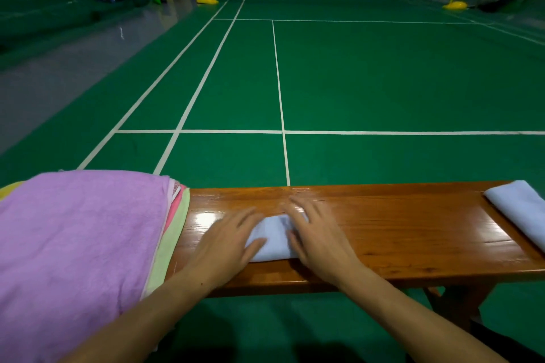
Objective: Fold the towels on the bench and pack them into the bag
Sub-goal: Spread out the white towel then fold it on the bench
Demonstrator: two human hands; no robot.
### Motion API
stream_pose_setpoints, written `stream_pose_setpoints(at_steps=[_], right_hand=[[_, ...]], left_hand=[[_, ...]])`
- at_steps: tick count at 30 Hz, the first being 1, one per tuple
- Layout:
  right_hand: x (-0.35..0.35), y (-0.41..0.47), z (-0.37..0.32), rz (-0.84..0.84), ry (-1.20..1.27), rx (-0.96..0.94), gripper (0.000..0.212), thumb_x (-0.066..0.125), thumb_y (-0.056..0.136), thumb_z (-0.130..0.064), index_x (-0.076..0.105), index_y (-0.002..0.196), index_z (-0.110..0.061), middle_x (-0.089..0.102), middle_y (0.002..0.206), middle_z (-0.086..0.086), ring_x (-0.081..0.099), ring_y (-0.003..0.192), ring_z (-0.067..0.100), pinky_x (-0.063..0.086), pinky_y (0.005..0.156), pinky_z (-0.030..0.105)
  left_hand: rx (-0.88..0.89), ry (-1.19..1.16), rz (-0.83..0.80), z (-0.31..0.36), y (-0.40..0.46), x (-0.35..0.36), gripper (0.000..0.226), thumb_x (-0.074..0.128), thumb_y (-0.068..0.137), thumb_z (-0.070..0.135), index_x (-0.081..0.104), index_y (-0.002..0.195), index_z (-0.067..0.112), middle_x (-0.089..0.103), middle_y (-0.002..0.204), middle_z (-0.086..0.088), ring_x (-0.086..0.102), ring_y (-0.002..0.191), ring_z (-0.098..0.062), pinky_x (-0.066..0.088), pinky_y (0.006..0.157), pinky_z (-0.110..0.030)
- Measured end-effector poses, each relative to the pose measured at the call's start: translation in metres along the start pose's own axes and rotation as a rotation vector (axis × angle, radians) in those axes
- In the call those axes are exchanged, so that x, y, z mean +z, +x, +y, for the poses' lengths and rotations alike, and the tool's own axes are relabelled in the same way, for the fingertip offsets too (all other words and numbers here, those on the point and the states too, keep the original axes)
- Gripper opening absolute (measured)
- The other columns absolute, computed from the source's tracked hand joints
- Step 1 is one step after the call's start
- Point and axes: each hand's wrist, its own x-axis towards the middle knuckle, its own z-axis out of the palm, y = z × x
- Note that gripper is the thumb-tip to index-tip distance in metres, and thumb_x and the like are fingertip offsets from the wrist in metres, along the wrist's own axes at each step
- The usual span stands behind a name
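Both flat hands, left hand and right hand, on folded blue towel

Bare hands and forearms at the courtside bench

The left hand and right hand wear no gloves, rings or watch; both forearms are uncovered to the bottom edge of the picture, with no sleeve in view. The fingers are blurred.

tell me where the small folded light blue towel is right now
In the head view, the small folded light blue towel lies mid-bench on the glossy wooden bench, under both hands, left hand and right hand.
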Motion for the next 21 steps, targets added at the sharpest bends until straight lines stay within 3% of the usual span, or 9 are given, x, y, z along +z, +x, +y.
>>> stream_pose_setpoints(at_steps=[2,6,8,10,14,18,21], right_hand=[[0.006,-0.006,-0.008,-0.152,0.015,-0.093,0.057,0.03,0.112,-0.047,0.028,0.164,-0.026,0.032,0.169,0.003,0.028,0.155,0.028,0.027,0.127,0.051],[0.006,-0.012,0.002,-0.276,-0.026,-0.033,0.06,0.017,0.113,-0.048,0.022,0.167,-0.021,0.025,0.173,0.003,0.021,0.158,0.029,0.02,0.129,0.047],[0.0,-0.01,0.009,-0.282,-0.05,0.003,0.064,0.015,0.109,-0.045,0.025,0.166,-0.019,0.033,0.169,0.005,0.033,0.151,0.029,0.03,0.125,0.044],[-0.005,-0.01,0.011,-0.266,-0.084,0.047,0.065,0.019,0.105,-0.047,0.033,0.162,-0.02,0.046,0.159,0.004,0.048,0.134,0.027,0.045,0.111,0.043],[-0.011,-0.009,0.006,-0.233,-0.068,0.103,0.049,0.039,0.106,-0.054,0.05,0.146,-0.028,0.062,0.133,-0.003,0.06,0.109,0.021,0.056,0.085,0.039],[-0.014,-0.007,-0.003,-0.277,0.089,0.116,0.044,0.05,0.1,-0.065,0.053,0.13,-0.033,0.065,0.122,-0.009,0.063,0.102,0.017,0.055,0.081,0.039],[-0.01,-0.006,-0.005,-0.302,0.235,0.135,0.049,0.054,0.096,-0.063,0.049,0.134,-0.032,0.061,0.129,-0.008,0.055,0.113,0.015,0.053,0.091,0.039]], left_hand=[[-0.003,0.024,-0.146,0.007,-0.001,0.003,0.067,0.027,0.108,0.064,0.02,0.167,0.032,0.02,0.174,0.007,0.019,0.16,-0.015,0.021,0.128,-0.039],[-0.028,0.125,-0.187,-0.008,0.001,0.002,0.073,0.019,0.107,0.069,0.015,0.168,0.03,0.015,0.176,0.004,0.011,0.162,-0.018,0.016,0.129,-0.039],[-0.073,0.1,-0.182,-0.019,0.003,0.003,0.077,0.022,0.104,0.074,0.019,0.168,0.03,0.02,0.174,0.003,0.018,0.161,-0.019,0.021,0.128,-0.042],[-0.151,-0.024,-0.104,-0.024,0.004,0.002,0.085,0.035,0.097,0.081,0.029,0.164,0.029,0.035,0.169,0.003,0.036,0.152,-0.019,0.034,0.124,-0.043],[-0.224,-0.166,0.034,-0.032,0.009,0.0,0.084,0.056,0.082,0.086,0.051,0.146,0.032,0.061,0.143,0.007,0.06,0.121,-0.013,0.055,0.1,-0.039],[-0.36,-0.36,-0.045,-0.038,0.016,0.0,0.093,0.06,0.062,0.098,0.06,0.133,0.038,0.067,0.124,0.018,0.064,0.103,-0.007,0.06,0.087,-0.041],[-0.364,-0.484,-0.117,-0.044,0.021,0.0,0.089,0.073,0.054,0.094,0.069,0.12,0.033,0.072,0.112,0.018,0.068,0.097,-0.008,0.062,0.082,-0.041]])
